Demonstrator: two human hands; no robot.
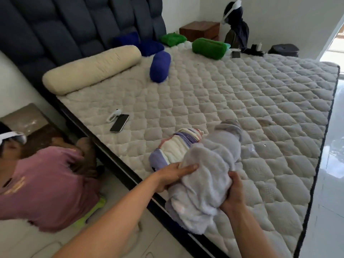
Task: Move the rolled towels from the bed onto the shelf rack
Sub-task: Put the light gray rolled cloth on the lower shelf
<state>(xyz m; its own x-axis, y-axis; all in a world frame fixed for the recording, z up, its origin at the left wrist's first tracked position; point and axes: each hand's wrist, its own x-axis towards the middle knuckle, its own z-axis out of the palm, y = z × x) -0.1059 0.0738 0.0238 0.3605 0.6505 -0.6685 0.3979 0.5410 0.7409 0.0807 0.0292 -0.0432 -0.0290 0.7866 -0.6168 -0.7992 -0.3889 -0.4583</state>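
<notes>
Both hands grip a pale lavender fluffy rolled towel (202, 175) over the near edge of the quilted white mattress (242, 101). The left hand (173, 176) closes on its left side and the right hand (235, 192) on its right. Its long axis runs from the near edge toward the mattress's middle. A striped lavender-and-cream rolled towel (175, 148) lies touching it, aligned roughly parallel.

Mattress (242, 101): quilted matt cloth. Lavender towel (202, 175): fluffy terry. Headboard (74, 25): tufted fabric. Floor (331, 174): glossy tile. Nightstand (199, 30): wood.
</notes>
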